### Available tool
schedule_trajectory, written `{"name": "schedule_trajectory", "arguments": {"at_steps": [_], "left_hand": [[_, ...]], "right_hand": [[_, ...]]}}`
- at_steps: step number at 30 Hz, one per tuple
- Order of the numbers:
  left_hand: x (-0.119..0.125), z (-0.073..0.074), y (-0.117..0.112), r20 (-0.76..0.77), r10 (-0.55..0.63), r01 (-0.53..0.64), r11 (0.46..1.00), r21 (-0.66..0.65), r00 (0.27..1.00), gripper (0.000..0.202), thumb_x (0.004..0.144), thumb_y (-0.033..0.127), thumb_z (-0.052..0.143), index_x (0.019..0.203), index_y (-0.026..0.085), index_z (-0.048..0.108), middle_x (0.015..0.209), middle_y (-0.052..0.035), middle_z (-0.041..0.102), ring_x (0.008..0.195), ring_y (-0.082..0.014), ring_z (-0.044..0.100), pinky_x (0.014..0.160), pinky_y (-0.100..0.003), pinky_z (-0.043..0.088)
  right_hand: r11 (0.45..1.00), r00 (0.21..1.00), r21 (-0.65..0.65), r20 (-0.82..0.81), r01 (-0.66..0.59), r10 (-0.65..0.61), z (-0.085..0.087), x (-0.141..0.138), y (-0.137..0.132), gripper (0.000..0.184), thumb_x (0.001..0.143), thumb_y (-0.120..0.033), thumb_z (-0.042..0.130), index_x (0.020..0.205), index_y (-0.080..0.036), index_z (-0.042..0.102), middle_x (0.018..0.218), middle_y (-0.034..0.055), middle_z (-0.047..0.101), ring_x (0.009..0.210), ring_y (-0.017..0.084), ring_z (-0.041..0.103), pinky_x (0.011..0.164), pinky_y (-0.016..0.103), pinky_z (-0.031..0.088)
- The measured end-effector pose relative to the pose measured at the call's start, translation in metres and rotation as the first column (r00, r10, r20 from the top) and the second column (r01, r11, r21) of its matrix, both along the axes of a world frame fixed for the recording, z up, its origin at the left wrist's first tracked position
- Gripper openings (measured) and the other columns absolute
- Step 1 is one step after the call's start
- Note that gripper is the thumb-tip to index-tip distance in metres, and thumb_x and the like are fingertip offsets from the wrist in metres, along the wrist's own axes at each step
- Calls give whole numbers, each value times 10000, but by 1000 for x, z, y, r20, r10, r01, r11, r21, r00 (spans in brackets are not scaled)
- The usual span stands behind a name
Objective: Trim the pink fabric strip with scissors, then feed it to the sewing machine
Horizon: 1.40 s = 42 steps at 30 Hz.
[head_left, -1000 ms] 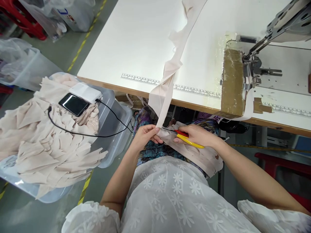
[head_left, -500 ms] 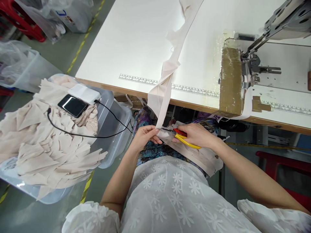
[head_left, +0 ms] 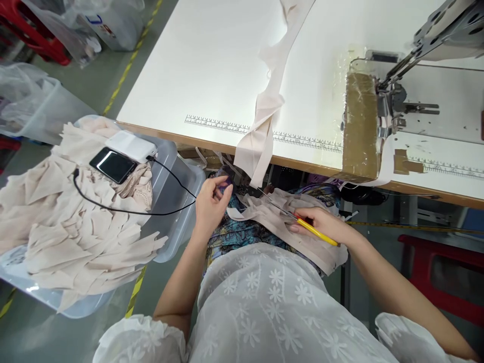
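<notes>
My right hand is closed around scissors with yellow and red handles, their blades pointing up and left over my lap. To the left, my left hand is raised with its fingers parted and holds nothing visible. A pale beige fabric strip lies across the table and hangs over its front edge, its lower end close to the scissor tips. Cut pieces of the same fabric rest on my lap, beneath the scissors.
A sewing machine stands on the right of the white table. On the left, a plastic bin holds heaped beige fabric pieces, with a phone and white power bank on top. A red stool is at right.
My left hand has let go of the strip's end and moved up and left. The scissors have moved right and down, away from the strip, which now hangs free at its lower end.
</notes>
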<state>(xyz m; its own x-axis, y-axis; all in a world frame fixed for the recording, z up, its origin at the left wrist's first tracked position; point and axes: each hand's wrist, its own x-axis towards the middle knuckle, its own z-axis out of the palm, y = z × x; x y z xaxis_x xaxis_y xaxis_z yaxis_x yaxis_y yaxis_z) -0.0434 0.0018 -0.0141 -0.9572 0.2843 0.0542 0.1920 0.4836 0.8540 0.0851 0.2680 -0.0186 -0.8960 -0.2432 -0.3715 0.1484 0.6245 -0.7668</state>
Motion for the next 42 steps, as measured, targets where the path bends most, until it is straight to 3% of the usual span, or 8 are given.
{"name": "schedule_trajectory", "arguments": {"at_steps": [11, 15, 19, 23, 27, 30, 37, 42], "left_hand": [[-6, 26, 87, -249, -193, 199, 980, -1, 949, 216, 972, 350, 514, 852, 194, 603, 820, -37, 633, 832, -176, 555, 730, -258, 420], [-20, 6, 30, -46, -24, 28, 996, 87, 999, 210, 952, 390, 484, 923, 200, 566, 829, -19, 618, 730, -149, 572, 645, -231, 421], [-18, -30, -75, 160, 429, -314, 827, -466, 889, 145, 893, 334, 501, 908, 203, 560, 752, -25, 619, 700, -192, 599, 647, -265, 434], [10, -36, -128, 197, 504, -296, 733, -612, 841, 146, 765, 222, 591, 905, 182, 585, 547, -15, 556, 650, -263, 601, 642, -321, 426], [29, -1, -87, 509, 84, -42, 995, -94, 857, 381, 864, 495, 545, 1045, 174, 639, 681, -31, 637, 607, -194, 607, 613, -295, 482], [20, 32, -34, 542, -354, 208, 927, 312, 762, 518, 859, 544, 588, 1230, 183, 607, 995, -100, 697, 820, -209, 667, 684, -296, 544], [-3, 53, 25, 6, -373, 373, 927, -39, 928, 288, 899, 427, 622, 739, 192, 668, 861, -48, 586, 651, -116, 497, 586, -247, 418], [-3, 55, 31, 283, -403, 394, 915, 92, 870, 346, 900, 513, 602, 790, 186, 625, 595, 15, 551, 453, -85, 439, 475, -226, 362]], "right_hand": [[982, 1000, 189, 5, -19, 18, 0, 25, 8, 565, 873, -756, 447, 670, -231, 395, 579, -21, 399, 538, 165, 388, 525, 281, 263], [891, 977, 447, 140, 81, -159, -11, 41, 35, 606, 841, -807, 363, 717, -231, 507, 655, 63, 576, 605, 246, 536, 529, 308, 304], [749, 893, 617, 157, 244, -421, -26, 67, 65, 630, 789, -849, 359, 688, -244, 506, 685, 125, 624, 656, 321, 603, 541, 348, 368], [772, 862, 528, 138, 353, -489, -27, 78, 68, 663, 722, -913, 376, 644, -262, 476, 588, 86, 570, 551, 287, 548, 523, 358, 379], [810, 883, 410, 26, 418, -469, -14, 63, 47, 675, 723, -925, 403, 608, -259, 415, 514, 18, 449, 493, 205, 429, 489, 319, 327], [860, 897, 266, -47, 434, -439, -1, 47, 29, 671, 745, -894, 457, 597, -246, 366, 537, -19, 362, 513, 160, 357, 489, 286, 293], [922, 920, 1, -59, 388, -387, 15, 33, 15, 629, 784, -808, 557, 626, -228, 372, 603, -37, 333, 568, 143, 342, 514, 264, 287], [906, 908, -121, -57, 406, -415, 19, 26, 9, 513, 804, -715, 630, 768, -220, 504, 715, 8, 548, 647, 186, 496, 593, 296, 418]]}}
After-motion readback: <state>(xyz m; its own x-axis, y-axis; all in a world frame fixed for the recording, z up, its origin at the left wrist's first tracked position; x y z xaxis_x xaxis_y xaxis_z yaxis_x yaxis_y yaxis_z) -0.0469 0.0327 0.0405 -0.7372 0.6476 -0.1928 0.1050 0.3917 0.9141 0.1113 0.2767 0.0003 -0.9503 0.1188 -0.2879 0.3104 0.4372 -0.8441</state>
